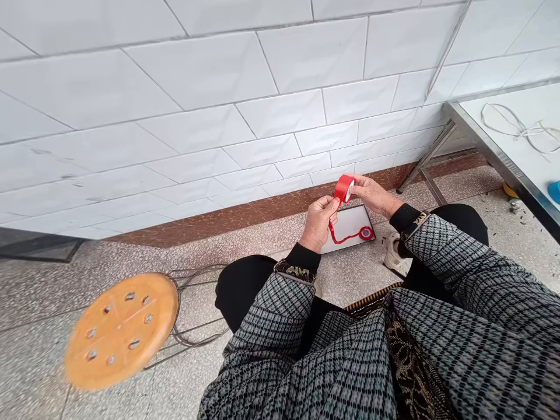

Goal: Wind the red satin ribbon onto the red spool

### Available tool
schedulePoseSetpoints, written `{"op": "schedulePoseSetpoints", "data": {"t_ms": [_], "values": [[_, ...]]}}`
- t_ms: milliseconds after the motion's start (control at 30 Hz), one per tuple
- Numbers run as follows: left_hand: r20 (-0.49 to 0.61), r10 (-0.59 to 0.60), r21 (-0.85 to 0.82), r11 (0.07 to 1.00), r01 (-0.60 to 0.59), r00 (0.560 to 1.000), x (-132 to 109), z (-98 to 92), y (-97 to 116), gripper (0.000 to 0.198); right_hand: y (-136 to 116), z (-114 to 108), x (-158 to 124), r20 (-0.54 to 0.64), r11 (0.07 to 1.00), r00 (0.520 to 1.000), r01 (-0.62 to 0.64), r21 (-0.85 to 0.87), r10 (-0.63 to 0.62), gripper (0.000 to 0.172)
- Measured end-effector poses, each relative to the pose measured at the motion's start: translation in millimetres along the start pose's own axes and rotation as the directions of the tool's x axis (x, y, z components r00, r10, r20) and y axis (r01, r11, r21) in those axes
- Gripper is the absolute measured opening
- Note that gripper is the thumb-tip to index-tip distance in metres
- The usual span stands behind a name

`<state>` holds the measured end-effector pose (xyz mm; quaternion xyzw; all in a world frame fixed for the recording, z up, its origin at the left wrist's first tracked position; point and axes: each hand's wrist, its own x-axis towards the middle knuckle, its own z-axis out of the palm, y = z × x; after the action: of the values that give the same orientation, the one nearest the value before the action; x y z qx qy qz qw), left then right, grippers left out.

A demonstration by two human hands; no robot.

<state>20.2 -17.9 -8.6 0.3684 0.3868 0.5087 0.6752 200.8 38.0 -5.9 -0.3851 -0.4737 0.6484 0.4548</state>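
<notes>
Nearest: my checked sleeves [266,309], black-clad knees [240,286]. Orange stool [125,329] at left, on speckled floor [345,274]. Right hand [371,192]: closed on large red roll [344,185], held above white panel [350,219]. Left hand [318,221]: thumb and fingers pinched on red ribbon [331,228] beside large red roll. Below left hand, ribbon trails down to small red roll [366,233] on panel; panel lies on floor. Beyond: brown skirting [245,216], white tiled wall [280,116]. Right side: white tabletop [520,154], metal edge, loose cable [520,131] on surface.
</notes>
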Motion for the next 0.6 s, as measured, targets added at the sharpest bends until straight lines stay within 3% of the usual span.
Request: {"op": "schedulePoseSetpoints", "data": {"t_ms": [200,600], "values": [[-0.051,0.073,0.074,0.995,-0.069,0.996,2.9,-0.3,-2.9,0.043,-3.4,6.2,-2.6,-0.005,0.996,0.999,-0.036,0.087,0.037,0.034],[-0.07,0.022,0.045,0.999,-0.019,0.997,3.8,0.0,-5.9,0.045,0.8,8.5,-5.1,-0.013,0.98,0.994,-0.105,0.166,0.109,0.029]]}}
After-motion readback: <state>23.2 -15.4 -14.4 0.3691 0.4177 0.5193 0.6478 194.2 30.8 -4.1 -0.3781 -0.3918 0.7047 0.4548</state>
